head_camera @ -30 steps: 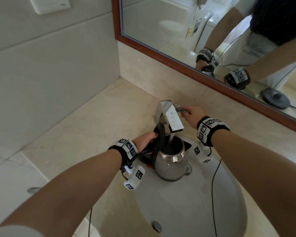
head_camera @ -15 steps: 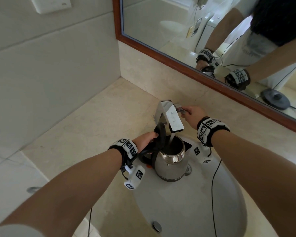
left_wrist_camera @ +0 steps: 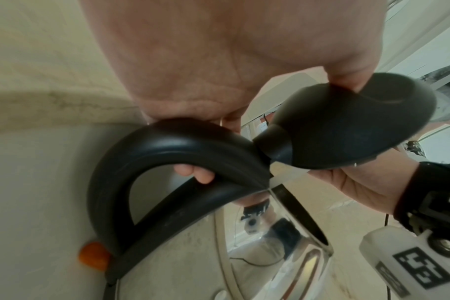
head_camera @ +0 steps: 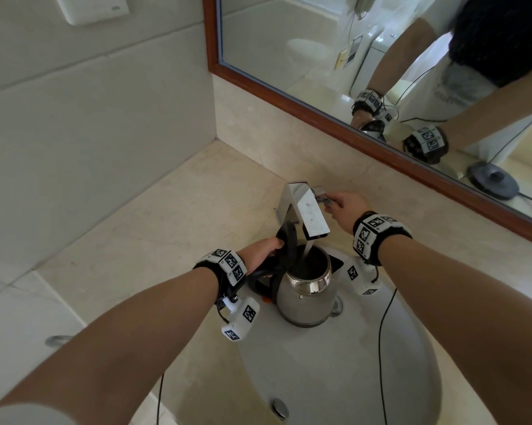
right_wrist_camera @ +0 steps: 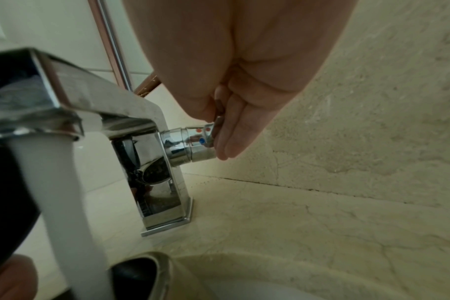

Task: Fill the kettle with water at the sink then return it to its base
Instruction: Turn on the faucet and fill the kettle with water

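A steel kettle (head_camera: 307, 299) with a black handle (left_wrist_camera: 172, 146) stands in the white sink (head_camera: 335, 378), its black lid (left_wrist_camera: 347, 125) tipped open. My left hand (head_camera: 261, 253) grips the handle, fingers curled round it and a fingertip against the lid. Water (head_camera: 308, 248) runs from the square chrome faucet (head_camera: 304, 210) into the kettle's mouth. My right hand (head_camera: 344, 204) pinches the faucet's side knob (right_wrist_camera: 190, 142), which has red and blue dots. The round dark kettle base (head_camera: 493, 177) shows only as a reflection in the mirror.
A wood-framed mirror (head_camera: 320, 116) runs along the wall behind the faucet. Beige marble counter (head_camera: 172, 228) surrounds the sink, with a tiled wall at the left. The sink's overflow cap (head_camera: 280, 407) sits near the front rim. Thin black cables hang from both wrists.
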`<state>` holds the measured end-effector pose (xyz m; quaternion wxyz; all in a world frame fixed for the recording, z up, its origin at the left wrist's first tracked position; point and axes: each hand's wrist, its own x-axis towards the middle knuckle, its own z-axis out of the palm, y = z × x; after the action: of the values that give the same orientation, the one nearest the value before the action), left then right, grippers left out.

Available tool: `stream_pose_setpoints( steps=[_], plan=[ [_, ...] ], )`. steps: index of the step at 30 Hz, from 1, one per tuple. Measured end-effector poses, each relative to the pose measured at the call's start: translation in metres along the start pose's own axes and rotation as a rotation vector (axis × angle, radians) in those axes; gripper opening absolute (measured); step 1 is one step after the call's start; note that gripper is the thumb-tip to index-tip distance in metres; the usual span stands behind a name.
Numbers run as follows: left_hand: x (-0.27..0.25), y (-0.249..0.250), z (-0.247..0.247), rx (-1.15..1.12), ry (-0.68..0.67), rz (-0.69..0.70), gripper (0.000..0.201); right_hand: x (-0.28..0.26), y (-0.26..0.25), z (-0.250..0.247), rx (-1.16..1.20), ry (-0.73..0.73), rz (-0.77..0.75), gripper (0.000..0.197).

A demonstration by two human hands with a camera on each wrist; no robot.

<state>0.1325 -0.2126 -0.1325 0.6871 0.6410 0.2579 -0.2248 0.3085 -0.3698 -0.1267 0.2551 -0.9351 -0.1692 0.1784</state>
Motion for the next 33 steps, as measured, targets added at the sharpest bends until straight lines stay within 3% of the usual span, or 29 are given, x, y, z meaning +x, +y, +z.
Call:
stream_pose_setpoints(
  steps=[33],
  plan=[
    [0.0,-0.0017,-0.0008,-0.01,0.0,-0.008,0.033,0.0061,0.0066,0.0048,0.009,0.014,-0.004,0.032]
  ],
)
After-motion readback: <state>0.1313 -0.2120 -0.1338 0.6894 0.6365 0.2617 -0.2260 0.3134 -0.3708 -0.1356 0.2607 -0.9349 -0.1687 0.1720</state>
